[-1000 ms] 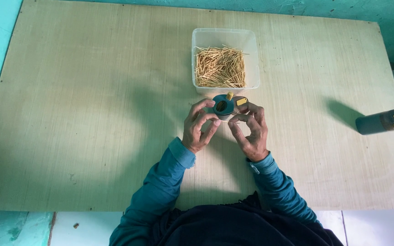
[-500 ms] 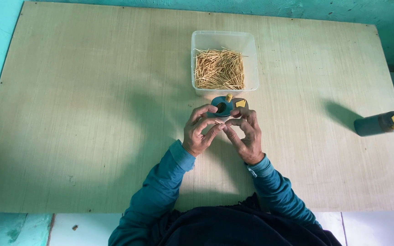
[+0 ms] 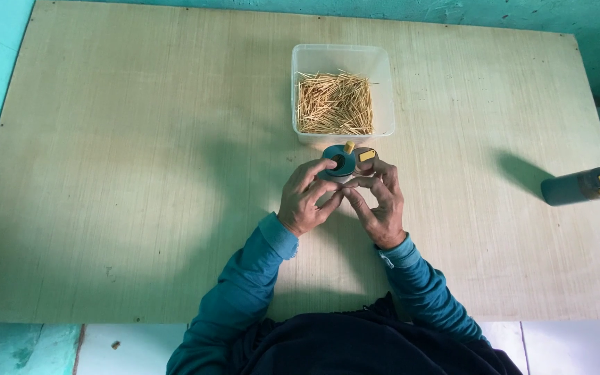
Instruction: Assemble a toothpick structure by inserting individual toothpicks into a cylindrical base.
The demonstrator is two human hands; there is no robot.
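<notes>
Both hands, left hand (image 3: 307,200) and right hand (image 3: 378,203), are clasping a small teal container (image 3: 339,162) just below the clear tub (image 3: 342,57) of toothpicks (image 3: 334,104); its yellow-tabbed cap (image 3: 365,157) is sitting beside the opening, no sticks visibly loaded yet.

My left hand (image 3: 307,200) and right hand (image 3: 379,205) meet in front of me, forearms angled inward in teal sleeves. Both sets of fingers (image 3: 317,175) curl up and toward each other, tips close together, pinching lightly; the wrists are slightly bent.
</notes>
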